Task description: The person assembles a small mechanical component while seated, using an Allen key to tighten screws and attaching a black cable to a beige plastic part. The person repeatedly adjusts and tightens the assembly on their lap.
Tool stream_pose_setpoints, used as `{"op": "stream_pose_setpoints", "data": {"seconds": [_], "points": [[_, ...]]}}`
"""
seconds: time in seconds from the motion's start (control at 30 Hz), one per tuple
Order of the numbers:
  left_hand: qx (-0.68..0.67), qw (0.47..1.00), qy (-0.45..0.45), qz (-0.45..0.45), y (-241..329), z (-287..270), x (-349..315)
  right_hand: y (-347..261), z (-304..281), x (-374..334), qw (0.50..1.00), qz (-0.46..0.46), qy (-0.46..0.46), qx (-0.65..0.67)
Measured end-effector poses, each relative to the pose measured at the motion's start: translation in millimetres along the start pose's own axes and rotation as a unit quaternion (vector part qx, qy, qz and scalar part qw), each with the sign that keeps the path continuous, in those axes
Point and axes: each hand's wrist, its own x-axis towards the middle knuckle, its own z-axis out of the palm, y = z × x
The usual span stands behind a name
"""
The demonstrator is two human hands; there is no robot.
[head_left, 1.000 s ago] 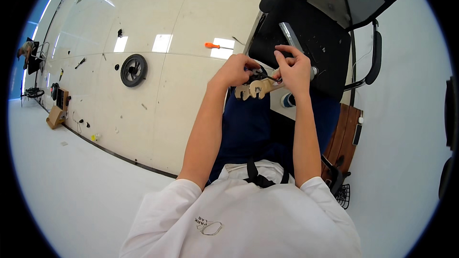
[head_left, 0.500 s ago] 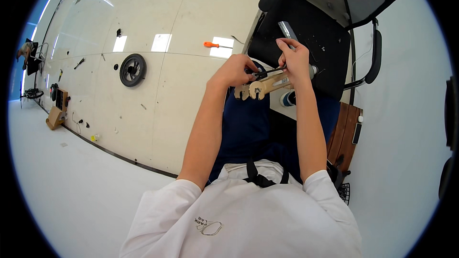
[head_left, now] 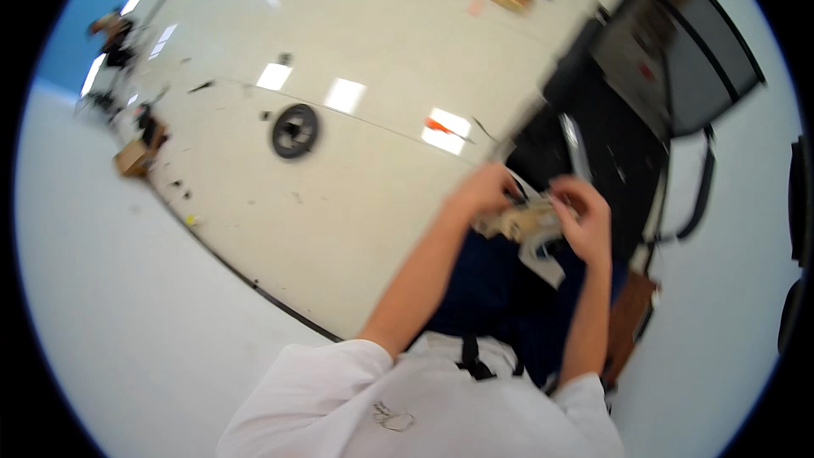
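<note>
L hand [head_left: 489,190] is sitting at the beige part's [head_left: 524,222] far-left side, R hand [head_left: 587,216] at its right; fingers are curling, tips blurred, can't tell if clamped. Part's showing btwn hands, partly hidden, over navy trousers [head_left: 483,276]. Silver tube [head_left: 574,146] is lying beyond on blk chair [head_left: 623,140], smeared.

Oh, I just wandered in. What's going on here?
A person in a white shirt has both hands close together around a beige part, the left hand on its left and the right hand on its right. Blur hides whether either one grips it. Just beyond stands a black chair with a silver tube on its seat. An orange-handled screwdriver and a black wheel lie on the floor to the left.
</note>
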Motion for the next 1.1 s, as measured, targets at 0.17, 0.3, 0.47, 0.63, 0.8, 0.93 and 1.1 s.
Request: {"op": "stream_pose_setpoints", "data": {"seconds": [0.17,0.3,0.47,0.63,0.8,0.93,1.1], "points": [[-0.029,0.998,-0.031,0.054,-25.1,21.3,20.0,-12.5,-12.9,6.6,0.995,0.015,-0.038,-0.087],[-0.010,0.998,-0.045,0.046,-27.9,17.0,18.5,-6.4,-14.5,15.8,0.996,0.034,-0.032,-0.078],[-0.026,0.995,-0.075,0.053,-32.3,11.6,21.9,-9.0,-1.7,20.8,0.995,0.091,-0.036,0.032],[0.017,0.996,-0.068,0.053,-20.8,11.8,14.5,-14.9,13.2,14.3,0.988,0.157,-0.011,0.014],[0.024,0.998,-0.049,0.006,-7.5,7.9,7.6,-24.6,29.6,1.4,0.990,0.133,-0.012,-0.041],[0.039,0.999,-0.029,-0.005,-11.9,15.5,11.9,-20.2,20.3,-6.7,0.991,0.012,-0.037,-0.132],[0.028,0.998,-0.050,-0.010,-22.0,23.4,12.2,-42.0,7.8,1.2,0.991,0.065,-0.094,-0.071]]}}
